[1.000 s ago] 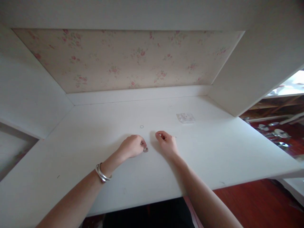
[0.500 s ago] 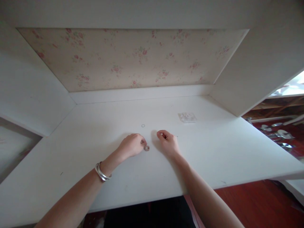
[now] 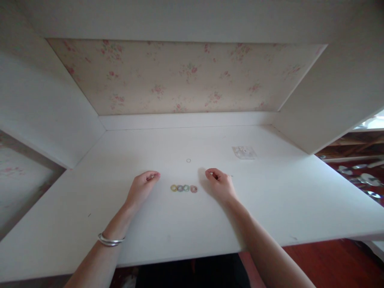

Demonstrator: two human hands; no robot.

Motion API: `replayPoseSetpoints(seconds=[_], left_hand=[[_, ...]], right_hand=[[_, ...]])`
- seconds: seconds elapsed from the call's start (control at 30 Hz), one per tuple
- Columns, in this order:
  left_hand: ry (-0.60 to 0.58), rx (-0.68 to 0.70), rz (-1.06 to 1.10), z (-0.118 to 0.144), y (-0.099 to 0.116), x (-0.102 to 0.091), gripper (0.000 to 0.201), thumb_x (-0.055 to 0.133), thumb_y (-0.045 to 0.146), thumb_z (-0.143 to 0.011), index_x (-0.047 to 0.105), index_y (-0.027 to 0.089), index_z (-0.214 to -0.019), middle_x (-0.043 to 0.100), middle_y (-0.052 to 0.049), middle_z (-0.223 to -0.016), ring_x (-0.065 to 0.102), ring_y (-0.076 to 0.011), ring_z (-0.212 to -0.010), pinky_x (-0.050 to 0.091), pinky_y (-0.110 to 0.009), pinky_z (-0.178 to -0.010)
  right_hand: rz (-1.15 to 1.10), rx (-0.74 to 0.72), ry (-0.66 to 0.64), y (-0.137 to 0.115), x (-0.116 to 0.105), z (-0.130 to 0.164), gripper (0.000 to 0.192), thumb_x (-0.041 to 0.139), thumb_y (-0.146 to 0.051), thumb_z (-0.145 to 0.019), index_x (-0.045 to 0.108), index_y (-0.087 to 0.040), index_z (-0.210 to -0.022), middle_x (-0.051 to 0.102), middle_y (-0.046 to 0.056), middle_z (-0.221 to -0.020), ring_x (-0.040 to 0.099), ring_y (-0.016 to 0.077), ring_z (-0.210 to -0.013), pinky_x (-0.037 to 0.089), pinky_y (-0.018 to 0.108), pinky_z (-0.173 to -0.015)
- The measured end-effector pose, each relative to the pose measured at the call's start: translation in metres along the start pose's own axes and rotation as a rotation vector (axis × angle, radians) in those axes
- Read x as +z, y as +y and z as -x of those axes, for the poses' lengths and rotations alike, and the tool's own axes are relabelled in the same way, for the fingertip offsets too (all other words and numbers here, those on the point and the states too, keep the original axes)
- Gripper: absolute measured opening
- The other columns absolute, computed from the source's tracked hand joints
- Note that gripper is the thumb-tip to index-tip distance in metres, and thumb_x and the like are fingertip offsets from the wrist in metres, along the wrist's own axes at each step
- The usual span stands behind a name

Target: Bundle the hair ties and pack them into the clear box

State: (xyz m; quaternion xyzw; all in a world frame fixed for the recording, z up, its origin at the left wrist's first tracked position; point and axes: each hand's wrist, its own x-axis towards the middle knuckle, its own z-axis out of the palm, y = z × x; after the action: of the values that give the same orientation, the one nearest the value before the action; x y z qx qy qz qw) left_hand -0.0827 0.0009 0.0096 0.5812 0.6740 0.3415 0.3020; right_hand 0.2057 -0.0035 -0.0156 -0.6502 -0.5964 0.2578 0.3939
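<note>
Head view: four small coloured rings lying in a tight row on the white table, touching or nearly so, midway between both hands. Left hand resting on the table just left of the row, fingers loosely curled, grip holding nothing. Right hand just right of the row, fingers curled inward; grip drawn together, possibly pinching something tiny, too small to tell. Beyond the rings, a single thin pale ring lying alone. Farther right and back, a small clear plastic packet. Silver bangles on the left wrist.

Likely trouble: light rings, smooth tabletop, so a careless sweep of either hand could scatter the row or roll one off the near edge onto the red floor. Dragging bangles could nudge things too. Thin pale ring nearly lost against the white surface, easily overlooked or brushed away.
</note>
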Motion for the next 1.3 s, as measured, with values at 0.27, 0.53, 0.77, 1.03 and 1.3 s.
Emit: replayPoseSetpoints(seconds=[0.27,0.53,0.77,1.03,1.3], left_hand=[[-0.096,0.048,0.000,-0.003,0.005,0.001,0.038,0.052,0.051,-0.079,0.069,0.018,-0.088,0.063,0.002,-0.067,0.055,-0.0142,-0.063,0.037,-0.024,-0.058],[-0.115,0.067,0.020,-0.005,0.002,-0.001,0.037,0.050,0.048,-0.081,0.069,0.017,-0.089,0.067,-0.001,-0.075,0.058,-0.0157,-0.069,0.040,-0.024,-0.061],[-0.135,0.092,0.015,-0.008,-0.002,0.002,0.033,0.052,0.045,-0.080,0.069,0.018,-0.088,0.066,0.000,-0.071,0.058,-0.0154,-0.065,0.039,-0.025,-0.060],[-0.162,0.097,0.032,-0.007,0.000,0.002,0.033,0.052,0.046,-0.080,0.069,0.018,-0.086,0.066,-0.001,-0.072,0.057,-0.0159,-0.066,0.038,-0.025,-0.060],[-0.166,0.126,0.007,-0.007,-0.004,0.003,0.033,0.050,0.044,-0.081,0.069,0.018,-0.088,0.060,0.001,-0.067,0.052,-0.0138,-0.061,0.034,-0.024,-0.055]], right_hand=[[0.234,-0.043,-0.142,-0.015,0.007,-0.014,0.029,0.046,-0.041,-0.083,0.069,-0.025,-0.091,0.060,-0.001,-0.064,0.052,0.0134,-0.058,0.032,0.024,-0.054],[0.574,-0.239,-0.291,-0.046,0.038,-0.061,0.031,0.047,-0.036,-0.086,0.064,-0.031,-0.111,0.064,0.005,-0.101,0.058,0.0171,-0.078,0.036,0.026,-0.064],[0.642,-0.257,-0.324,-0.047,0.041,-0.064,0.028,0.042,-0.027,-0.091,0.069,-0.021,-0.089,0.062,0.006,-0.095,0.058,0.0148,-0.078,0.034,0.024,-0.064],[0.418,-0.406,-0.339,-0.055,0.024,-0.019,0.025,0.040,-0.025,-0.094,0.065,-0.021,-0.089,0.057,0.001,-0.083,0.053,0.0102,-0.070,0.034,0.021,-0.063],[0.419,-0.501,-0.442,-0.063,0.017,0.025,0.022,0.041,-0.023,-0.094,0.063,-0.024,-0.092,0.054,0.000,-0.081,0.053,0.0096,-0.065,0.034,0.021,-0.060]])
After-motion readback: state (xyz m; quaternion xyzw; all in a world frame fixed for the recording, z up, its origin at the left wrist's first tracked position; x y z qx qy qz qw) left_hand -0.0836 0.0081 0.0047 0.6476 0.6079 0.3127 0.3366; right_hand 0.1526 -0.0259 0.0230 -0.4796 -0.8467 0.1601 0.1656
